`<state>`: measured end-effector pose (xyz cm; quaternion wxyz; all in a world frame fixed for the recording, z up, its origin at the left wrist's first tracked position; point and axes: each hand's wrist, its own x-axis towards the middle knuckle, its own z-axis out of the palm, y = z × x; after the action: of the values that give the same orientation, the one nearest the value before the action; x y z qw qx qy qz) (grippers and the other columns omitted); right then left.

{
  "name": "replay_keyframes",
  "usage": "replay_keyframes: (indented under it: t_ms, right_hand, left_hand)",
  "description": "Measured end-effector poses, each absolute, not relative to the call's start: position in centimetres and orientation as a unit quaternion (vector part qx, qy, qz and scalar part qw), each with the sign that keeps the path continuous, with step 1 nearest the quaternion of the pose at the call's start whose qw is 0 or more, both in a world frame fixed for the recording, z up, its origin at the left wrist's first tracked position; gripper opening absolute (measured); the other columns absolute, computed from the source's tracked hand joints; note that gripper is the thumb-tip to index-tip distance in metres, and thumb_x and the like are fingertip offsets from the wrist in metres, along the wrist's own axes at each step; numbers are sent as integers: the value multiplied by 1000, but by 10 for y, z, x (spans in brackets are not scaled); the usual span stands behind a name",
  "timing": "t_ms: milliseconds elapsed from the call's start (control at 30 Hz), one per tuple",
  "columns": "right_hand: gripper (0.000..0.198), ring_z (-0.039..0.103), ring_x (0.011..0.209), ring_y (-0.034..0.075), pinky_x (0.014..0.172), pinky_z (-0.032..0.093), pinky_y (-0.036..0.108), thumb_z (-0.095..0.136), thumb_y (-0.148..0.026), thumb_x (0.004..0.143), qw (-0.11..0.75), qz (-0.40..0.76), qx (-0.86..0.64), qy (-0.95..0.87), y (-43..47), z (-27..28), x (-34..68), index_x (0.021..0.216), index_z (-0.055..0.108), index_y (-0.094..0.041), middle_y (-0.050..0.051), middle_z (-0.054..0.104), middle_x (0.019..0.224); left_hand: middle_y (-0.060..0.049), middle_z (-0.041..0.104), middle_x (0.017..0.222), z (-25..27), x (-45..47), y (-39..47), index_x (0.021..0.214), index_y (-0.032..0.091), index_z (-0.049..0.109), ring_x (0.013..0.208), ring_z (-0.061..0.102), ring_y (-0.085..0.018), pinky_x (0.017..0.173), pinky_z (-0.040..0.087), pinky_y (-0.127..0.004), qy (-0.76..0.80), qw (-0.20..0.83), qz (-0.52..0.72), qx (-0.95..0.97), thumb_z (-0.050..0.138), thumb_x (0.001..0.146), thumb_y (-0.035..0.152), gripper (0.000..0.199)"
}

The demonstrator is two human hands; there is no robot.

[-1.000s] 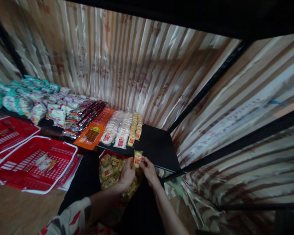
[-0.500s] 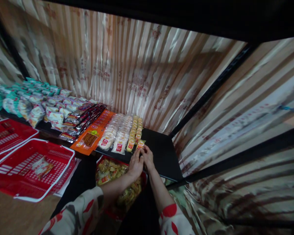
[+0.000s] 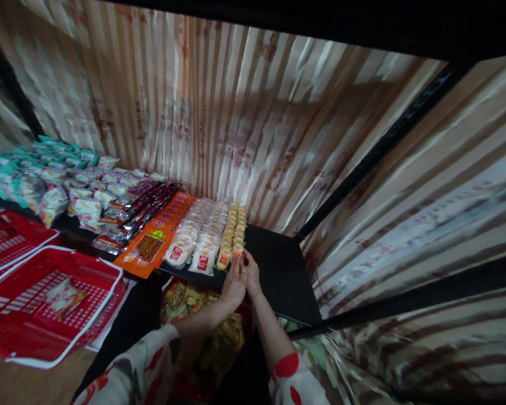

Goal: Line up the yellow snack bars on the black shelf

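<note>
Both hands meet at the front end of a double row of small yellow-wrapped snack packets (image 3: 230, 236) on the black shelf. My left hand (image 3: 235, 286) has its fingers together, tips against the front yellow packet (image 3: 237, 251) of the right-hand row. My right hand (image 3: 252, 274) closes on that packet from the right, fingers bent. Their fingertips partly hide it. Just left of these stand two rows of white round snack packets (image 3: 203, 253) with red labels. Below my forearms, a red basket holds many loose yellow packets (image 3: 227, 336).
An orange snack bag (image 3: 147, 247) lies left of the white rows, then dark red packets (image 3: 130, 211), and white and teal bags (image 3: 8, 177). Red baskets (image 3: 84, 292) stand at lower left, one with a packet inside. Black posts (image 3: 375, 149) and a striped curtain (image 3: 236, 112) enclose the shelf.
The front yellow packet, tilted out at the row's end before, now sits more in line with its row. My hands have shifted slightly left with it; the view has moved a little.
</note>
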<state>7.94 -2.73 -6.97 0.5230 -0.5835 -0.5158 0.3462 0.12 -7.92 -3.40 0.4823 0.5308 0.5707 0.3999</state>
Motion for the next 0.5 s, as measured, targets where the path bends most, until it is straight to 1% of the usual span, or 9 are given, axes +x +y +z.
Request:
replay_keyframes:
  t_ms: [100, 167, 333, 400, 500]
  right_hand:
    - [41, 63, 83, 19, 76, 51, 31, 54, -30, 70, 520, 337, -589, -518, -25, -77, 80, 108, 63, -18, 6, 68, 95]
    - [42, 62, 85, 19, 77, 51, 31, 54, -29, 70, 514, 328, -598, -521, -23, -82, 81, 110, 62, -19, 6, 68, 97]
    - [41, 62, 85, 19, 79, 50, 32, 53, -30, 71, 490, 313, -621, -526, -22, -87, 83, 110, 62, -20, 5, 67, 95]
    - [41, 61, 88, 19, 82, 49, 32, 53, -30, 71, 486, 313, -625, -524, -23, -86, 82, 109, 62, -19, 6, 66, 98]
    - [45, 60, 95, 19, 85, 48, 32, 54, -29, 70, 505, 315, -636, -491, -30, -82, 79, 113, 59, -15, 10, 62, 108]
  left_hand:
    - [-11, 33, 145, -37, 0, -78, 135, 9, 40, 136, 28, -18, 115, 17, -31, 569, 481, 403, 531, 36, 87, 27, 52]
    - [-10, 33, 145, -38, 1, -77, 136, 10, 40, 135, 28, -17, 115, 17, -31, 570, 479, 405, 531, 35, 87, 26, 51]
    - [-13, 30, 146, -40, 2, -76, 137, 4, 36, 137, 26, -18, 115, 16, -32, 576, 461, 378, 559, 30, 89, 25, 53]
    - [-13, 31, 146, -40, 2, -75, 137, 4, 36, 136, 26, -17, 115, 16, -32, 581, 456, 370, 564, 31, 89, 24, 52]
    - [-11, 34, 145, -40, -1, -79, 135, 8, 40, 136, 28, -18, 115, 18, -33, 584, 449, 367, 569, 34, 88, 25, 50]
